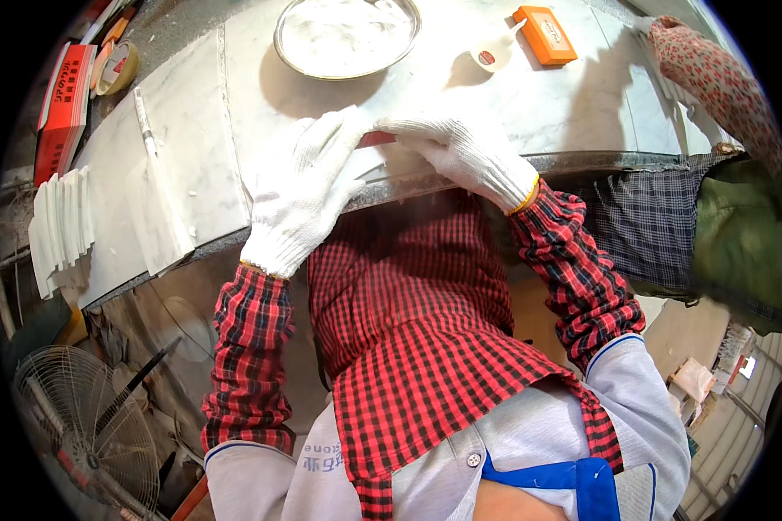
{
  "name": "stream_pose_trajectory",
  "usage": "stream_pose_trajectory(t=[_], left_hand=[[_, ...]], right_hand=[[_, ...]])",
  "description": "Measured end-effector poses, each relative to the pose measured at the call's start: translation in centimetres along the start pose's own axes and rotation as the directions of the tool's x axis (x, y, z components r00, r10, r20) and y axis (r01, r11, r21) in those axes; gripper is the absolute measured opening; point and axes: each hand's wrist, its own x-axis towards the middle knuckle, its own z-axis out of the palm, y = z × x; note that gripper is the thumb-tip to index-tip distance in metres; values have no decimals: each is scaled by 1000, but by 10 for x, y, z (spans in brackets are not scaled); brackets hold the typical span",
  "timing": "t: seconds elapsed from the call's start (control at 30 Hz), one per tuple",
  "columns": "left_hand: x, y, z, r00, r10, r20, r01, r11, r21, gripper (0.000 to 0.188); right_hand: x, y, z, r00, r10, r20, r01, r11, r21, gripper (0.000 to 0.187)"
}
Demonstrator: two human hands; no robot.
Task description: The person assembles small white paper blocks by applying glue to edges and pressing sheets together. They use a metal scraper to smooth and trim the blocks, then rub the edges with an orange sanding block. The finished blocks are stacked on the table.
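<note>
Both my hands wear white knitted gloves and meet at the near edge of the pale marble-like worktop (pixel 202 139). A thin flat red piece (pixel 375 139) lies between them, mostly covered by the gloves. The bent fingers of my right hand (pixel 465 148) close on its right end. My left hand (pixel 308 178) is laid with its fingers stretched out and touches the left end, its thumb apart. Below the red piece, a white strip (pixel 375 165) shows between my left thumb and my right hand; its ends are hidden.
Beyond my hands stand a metal bowl (pixel 347 39) of white material, a white spouted container (pixel 493 54) and an orange box (pixel 545 35). White strips (pixel 62 221), a red box (pixel 63 113) and a fan (pixel 91 434) are left. A co-worker's flowered sleeve (pixel 712 78) is right.
</note>
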Motion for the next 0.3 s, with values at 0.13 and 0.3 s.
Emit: stream_pose_trajectory(t=[0.13, 0.3], left_hand=[[-2, -1, 1, 999, 2, 43, -4, 999, 45, 73], [-2, -1, 5, 998, -2, 64, -2, 998, 64, 69]], right_hand=[[-9, -10, 9, 996, 11, -84, -9, 999, 34, 38], [-17, -18, 13, 992, 91, -90, -84, 993, 82, 38]])
